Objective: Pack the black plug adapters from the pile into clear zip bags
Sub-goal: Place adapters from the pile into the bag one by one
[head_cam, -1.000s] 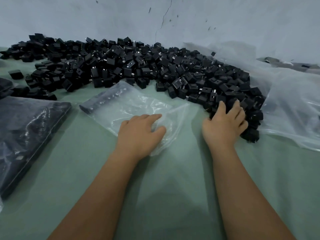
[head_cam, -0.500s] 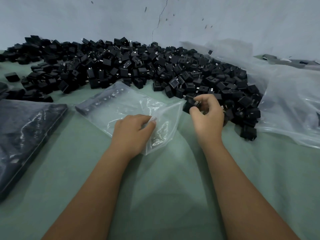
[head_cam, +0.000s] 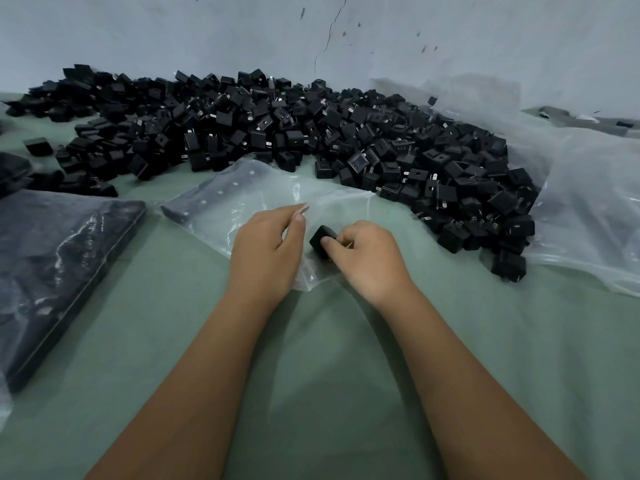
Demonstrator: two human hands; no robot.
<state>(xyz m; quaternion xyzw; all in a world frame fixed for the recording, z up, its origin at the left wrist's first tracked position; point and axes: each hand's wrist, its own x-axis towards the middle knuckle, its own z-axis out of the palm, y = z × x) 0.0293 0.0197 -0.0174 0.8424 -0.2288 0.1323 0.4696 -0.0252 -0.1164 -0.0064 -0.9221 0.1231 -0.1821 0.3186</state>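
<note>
**One adapter at the mouth of a zip bag**

Head view: two bare forearms reach in from the near edge over a green tabletop (head_cam: 346, 375). The right hand (head_cam: 367, 258) has its fingers curled round one black plug adapter (head_cam: 322, 239) and holds it just right of the left hand, over the near right part of a clear zip bag (head_cam: 242, 202). The left hand (head_cam: 266, 251) pinches the bag's edge between thumb and forefinger, lifting the film a little. The bag lies flat across the middle of the tabletop, its far left end dark, with a row of small pale marks.

Behind it, one large pile (head_cam: 311, 133) of black adapters runs along the far side from the far left to the right, too many to count. Its right end rests on one big sheet of loose clear plastic (head_cam: 588, 202) that spreads to the right edge. A single stray adapter (head_cam: 38, 146) sits apart at the far left, and another (head_cam: 508, 265) lies at the near right tip of the pile.

At the left, one flat clear bag of dark contents (head_cam: 62, 265) lies on the tabletop, well apart from the hands. A pale wall (head_cam: 450, 36), cracked and flecked, stands behind the pile.
</note>
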